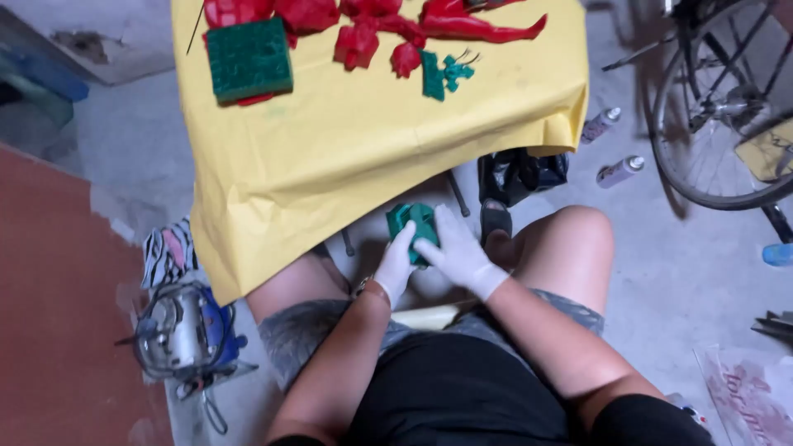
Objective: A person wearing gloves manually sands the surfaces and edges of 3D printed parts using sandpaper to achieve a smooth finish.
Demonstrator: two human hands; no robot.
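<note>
I sit with both hands in white gloves, held between my knees just below the front edge of a table under a yellow cloth (363,149). My left hand (395,266) and my right hand (459,249) together grip a small green moulded piece (413,221). The left fingers wrap its lower left side and the right palm lies over its right side, so most of it is hidden. On the cloth lie a green square block (249,59), several red moulded pieces (363,29) and a small green figure part (444,74).
A power tool with a coiled cable (183,330) lies on the floor to my left beside striped fabric (168,252). Two spray cans (619,171) and a bicycle wheel (719,107) stand to the right. A black bag (524,175) sits under the table.
</note>
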